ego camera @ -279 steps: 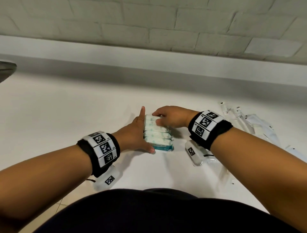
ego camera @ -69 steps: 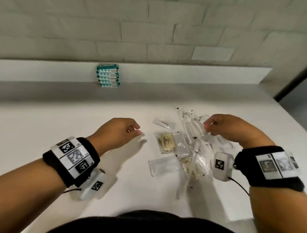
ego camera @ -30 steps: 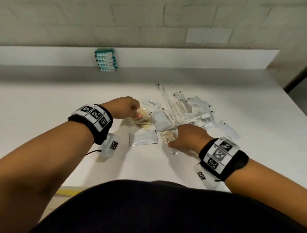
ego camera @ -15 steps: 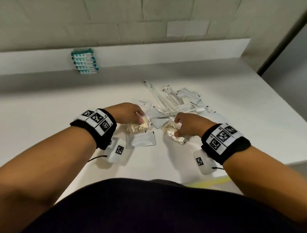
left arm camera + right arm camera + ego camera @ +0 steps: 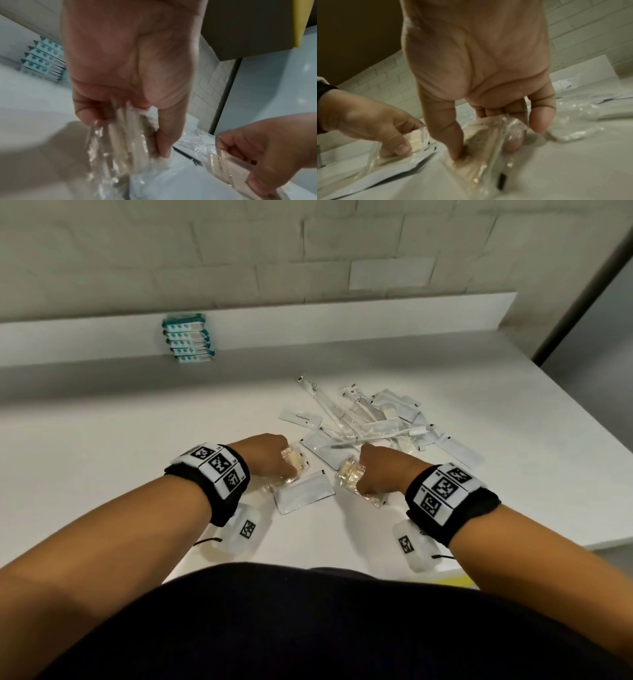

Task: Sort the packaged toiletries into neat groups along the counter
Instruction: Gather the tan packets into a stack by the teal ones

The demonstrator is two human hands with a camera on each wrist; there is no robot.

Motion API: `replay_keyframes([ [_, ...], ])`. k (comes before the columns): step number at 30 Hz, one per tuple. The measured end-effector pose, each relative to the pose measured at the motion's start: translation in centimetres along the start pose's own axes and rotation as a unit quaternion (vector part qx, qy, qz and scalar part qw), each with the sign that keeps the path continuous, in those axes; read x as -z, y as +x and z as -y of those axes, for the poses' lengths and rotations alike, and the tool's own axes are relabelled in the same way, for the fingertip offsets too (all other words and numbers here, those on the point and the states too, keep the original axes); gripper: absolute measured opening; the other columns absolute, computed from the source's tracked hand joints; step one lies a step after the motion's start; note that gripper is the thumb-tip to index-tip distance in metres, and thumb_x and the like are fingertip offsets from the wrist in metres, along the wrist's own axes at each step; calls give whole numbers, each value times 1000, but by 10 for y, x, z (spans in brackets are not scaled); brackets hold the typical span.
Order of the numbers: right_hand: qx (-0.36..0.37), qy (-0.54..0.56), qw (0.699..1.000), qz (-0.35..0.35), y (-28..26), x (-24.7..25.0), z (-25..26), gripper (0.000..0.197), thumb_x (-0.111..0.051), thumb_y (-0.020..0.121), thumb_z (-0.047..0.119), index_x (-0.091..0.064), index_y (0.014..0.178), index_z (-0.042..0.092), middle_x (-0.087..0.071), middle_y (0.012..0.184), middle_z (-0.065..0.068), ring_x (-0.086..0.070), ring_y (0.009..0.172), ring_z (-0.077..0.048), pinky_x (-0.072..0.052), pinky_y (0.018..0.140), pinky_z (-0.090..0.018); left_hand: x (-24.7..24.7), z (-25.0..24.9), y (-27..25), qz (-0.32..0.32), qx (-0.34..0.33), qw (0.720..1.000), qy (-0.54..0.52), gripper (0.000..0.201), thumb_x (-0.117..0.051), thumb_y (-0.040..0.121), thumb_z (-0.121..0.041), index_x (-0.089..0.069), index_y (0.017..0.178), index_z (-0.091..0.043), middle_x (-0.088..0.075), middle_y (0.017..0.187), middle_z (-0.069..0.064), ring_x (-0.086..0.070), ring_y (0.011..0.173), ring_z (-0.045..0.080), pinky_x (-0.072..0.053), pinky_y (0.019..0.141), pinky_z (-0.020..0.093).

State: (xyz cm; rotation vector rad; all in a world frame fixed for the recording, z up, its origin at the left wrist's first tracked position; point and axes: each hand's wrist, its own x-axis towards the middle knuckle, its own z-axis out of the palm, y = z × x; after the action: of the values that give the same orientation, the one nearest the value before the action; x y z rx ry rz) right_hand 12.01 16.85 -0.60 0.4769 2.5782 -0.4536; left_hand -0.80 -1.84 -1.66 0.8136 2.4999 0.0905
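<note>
- Head view: on the white bench [image 5: 137, 440] the left hand [image 5: 265, 462] grips a clear packet of pale sticks [image 5: 294, 465]; the right hand [image 5: 383, 474] grips a second such packet [image 5: 349, 477]. A flat white sachet [image 5: 305, 496] lies between them. The teal packs [image 5: 188, 342] stand stacked against the backsplash.
- Left wrist view: thumb and fingers [image 5: 164, 135] pinch the crinkled packet [image 5: 120, 142].
- Right wrist view: thumb and fingers [image 5: 539, 115] clamp the other packet [image 5: 488, 142] against the bench.
</note>
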Motion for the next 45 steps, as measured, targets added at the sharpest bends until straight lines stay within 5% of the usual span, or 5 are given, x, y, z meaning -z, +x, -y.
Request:
replay_keyframes([
  [5, 33, 63, 994, -87, -6, 24, -4, 19, -56, 84, 13, -47, 101, 19, -54, 92, 3, -51, 77, -13, -35, 56, -24, 8, 1, -9, -145, -4, 968, -204, 26, -62, 86, -33, -47, 98, -14, -55, 87, 1, -51, 74, 16, -35, 59, 26],
  [12, 115, 552, 825, -31, -13, 49, 19, 9, -65, 87, 6, -59, 94, 9, -64, 70, -1, -57, 53, -11, -40, 53, -27, 18, -21, -14, -21, 20, 629, -777, 27, -48, 93, -7, -48, 120, -1, -70, 88, 18, -72, 77, 30, -58, 69, 45],
  [26, 138, 515, 845, -40, -11, 25, 27, 23, -74, 79, 6, -56, 89, 15, -64, 68, -6, -57, 54, -16, -45, 48, -24, 2, -31, -28, -27, -66, 656, -751, 41, -65, 85, -6, -54, 124, -1, -68, 102, 17, -69, 82, 27, -55, 61, 32],
  [35, 319, 369, 785, -383, -9, 18, 22, 43, -60, 77, -11, -71, 79, 30, -50, 123, 15, -47, 122, -14, -42, 101, -30, 15, -38, -43, 37, -151, 621, -768, 26, -67, 79, -5, -65, 104, -4, -70, 87, 12, -68, 73, 20, -57, 67, 29],
  [45, 224, 480, 827, -186, -17, 51, 21, 29, -69, 87, 18, -65, 115, 15, -67, 103, -6, -63, 83, -13, -52, 77, -20, 13, -36, -44, -50, -133, 725, -674, 31, -64, 80, 9, -59, 105, -10, -72, 82, 4, -69, 71, 14, -54, 63, 24],
])
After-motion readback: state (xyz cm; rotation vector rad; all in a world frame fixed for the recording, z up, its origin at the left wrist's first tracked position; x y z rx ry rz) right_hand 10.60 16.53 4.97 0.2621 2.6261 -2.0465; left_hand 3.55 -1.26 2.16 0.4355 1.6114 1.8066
